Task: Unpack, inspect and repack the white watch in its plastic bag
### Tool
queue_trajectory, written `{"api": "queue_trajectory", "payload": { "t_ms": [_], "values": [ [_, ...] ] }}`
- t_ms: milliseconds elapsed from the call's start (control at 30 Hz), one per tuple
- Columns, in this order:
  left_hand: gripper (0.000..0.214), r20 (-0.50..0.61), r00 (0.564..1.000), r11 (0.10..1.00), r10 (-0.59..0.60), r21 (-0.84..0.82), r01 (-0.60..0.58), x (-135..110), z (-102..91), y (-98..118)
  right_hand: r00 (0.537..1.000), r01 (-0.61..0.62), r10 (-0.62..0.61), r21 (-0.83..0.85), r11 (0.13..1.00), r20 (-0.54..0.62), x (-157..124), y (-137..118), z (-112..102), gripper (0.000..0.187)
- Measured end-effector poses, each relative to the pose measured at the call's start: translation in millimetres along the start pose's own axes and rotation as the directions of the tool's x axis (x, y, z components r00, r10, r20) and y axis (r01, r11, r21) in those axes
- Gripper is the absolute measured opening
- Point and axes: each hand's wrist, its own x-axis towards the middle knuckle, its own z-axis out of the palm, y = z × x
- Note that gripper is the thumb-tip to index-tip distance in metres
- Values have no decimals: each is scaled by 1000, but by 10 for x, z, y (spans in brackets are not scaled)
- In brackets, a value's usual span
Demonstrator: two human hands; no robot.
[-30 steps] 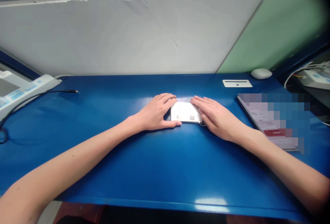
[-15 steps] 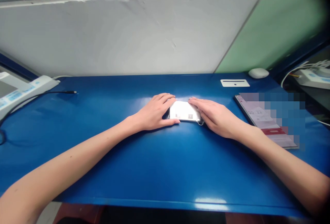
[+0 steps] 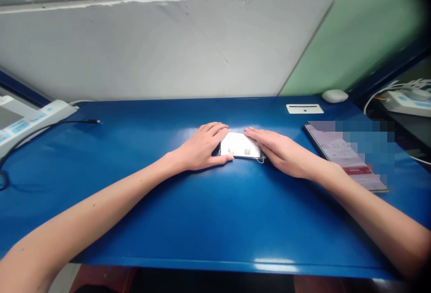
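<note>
A small flat white packet (image 3: pixel 239 145) with printed code marks lies on the blue table (image 3: pixel 202 221), a short bead chain showing at its near right corner. My left hand (image 3: pixel 202 147) cups its left end, fingers curled over the far edge and thumb pressed along the near edge. My right hand (image 3: pixel 279 151) lies flat at the packet's right end, fingers stretched out and together, their tips resting on its far right edge.
A tablet (image 3: pixel 336 153) with a lit screen lies to the right. Behind it are a white card (image 3: pixel 305 108) and a white rounded object (image 3: pixel 334 95). A white device (image 3: pixel 30 120) and a black cable (image 3: pixel 67 122) sit at the left. A grey panel backs the table.
Both hands keep their place on the packet; the view has drifted slightly, so things at the right sit a little further left.
</note>
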Motion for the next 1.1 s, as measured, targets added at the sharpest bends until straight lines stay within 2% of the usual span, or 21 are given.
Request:
{"api": "queue_trajectory", "payload": {
  "t_ms": [233, 600, 1100],
  "values": [
    [64, -10, 1000, 1000, 10, -1, -10, -7, 7, -10, 1000, 19, -19, 17, 1000, -5, 9, -9, -7, 42],
    [62, -17, 1000, 1000, 8, -25, -8, -14, 7, -9, 999, -25, 23, 39, 999, 43, -12, 46, 8, 46],
    [60, -28, 1000, 999, -10, -40, 9, -15, 8, -11, 999, -32, 30, 113, 993, 20, 0, 51, -13, 45]
  ]
}}
